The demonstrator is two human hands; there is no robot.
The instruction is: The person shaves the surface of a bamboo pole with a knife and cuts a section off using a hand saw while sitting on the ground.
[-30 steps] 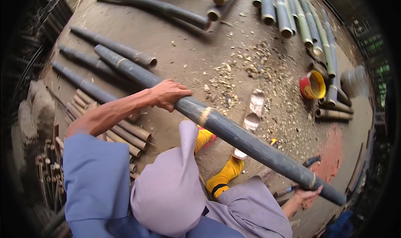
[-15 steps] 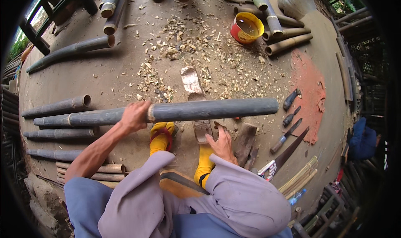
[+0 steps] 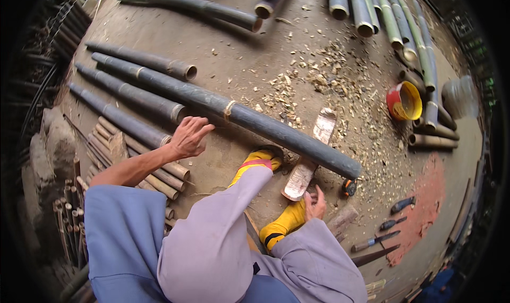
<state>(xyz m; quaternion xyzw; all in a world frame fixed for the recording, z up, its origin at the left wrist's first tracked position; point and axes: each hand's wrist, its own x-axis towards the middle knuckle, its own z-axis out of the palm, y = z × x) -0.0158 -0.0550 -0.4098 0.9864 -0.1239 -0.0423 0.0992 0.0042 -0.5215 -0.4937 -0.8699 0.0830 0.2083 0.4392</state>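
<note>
A long dark bamboo pole (image 3: 265, 126) slants across the ground, its near-right end lying over a pale, hollowed wooden block (image 3: 300, 179). My left hand (image 3: 191, 137) hovers below the pole, apart from it, fingers loosely bent and spread with nothing in them. Close to the block's near end is my right hand (image 3: 315, 204), open beside my foot in a yellow sock (image 3: 289, 218). Its fingers are partly stretched, and I see nothing held. A small orange and black tool (image 3: 349, 187) lies just right of the pole's end.
More bamboo poles (image 3: 130, 93) lie at left, above short tan bamboo pieces (image 3: 164, 170). Wood chips (image 3: 329, 72) cover the ground beyond the block. A red and yellow bucket (image 3: 394, 103) stands at right, near several poles (image 3: 433, 141). Knives (image 3: 366, 244) lie by a reddish patch (image 3: 419, 207).
My left hand has let go of the bamboo pole and drawn back from it. The pole now rests lower on the block. The view has turned to the left.
</note>
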